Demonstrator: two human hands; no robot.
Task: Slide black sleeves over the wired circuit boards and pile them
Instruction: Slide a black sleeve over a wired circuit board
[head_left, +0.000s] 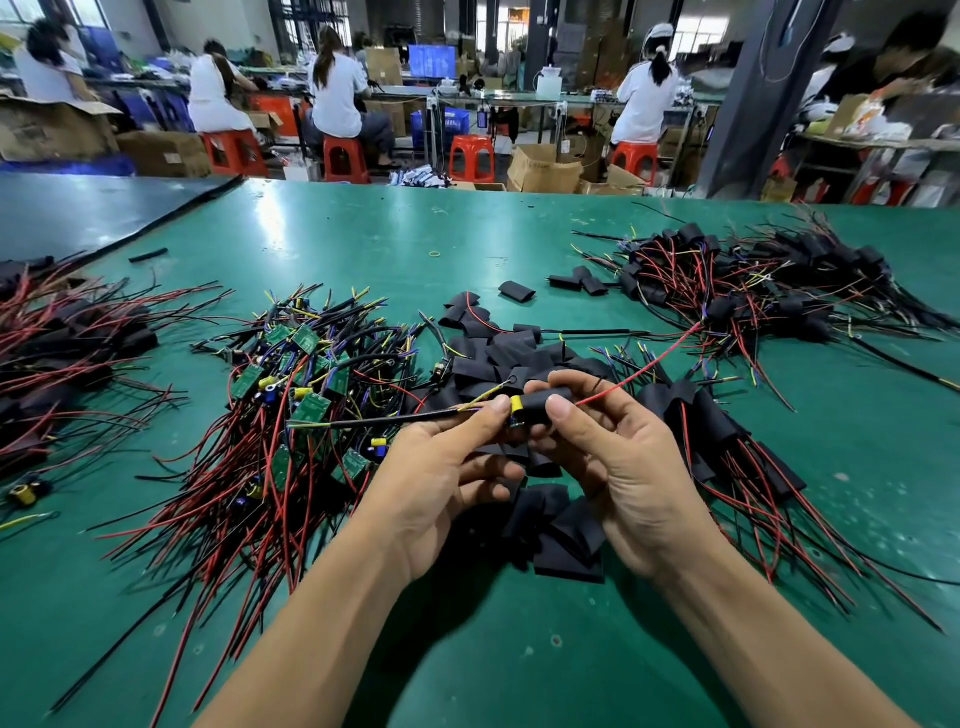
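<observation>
Black sleeve (544, 402), one, held over the green table mat (467, 649), gripped by thumb and fingers of the right hand (618, 457). Wired circuit board (516, 408), partly entered at the sleeve's 9 o'clock mouth, pinched by the left hand (441, 467). Bare boards (306, 374) heaped at 9 o'clock of the hands, loose sleeves (566, 535) at 6, sleeved units (753, 280) piled at 2.

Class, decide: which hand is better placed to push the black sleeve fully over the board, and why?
Right. The right hand pinches the sleeve, whose open end meets the board; the left hand only holds the board steady.
</observation>
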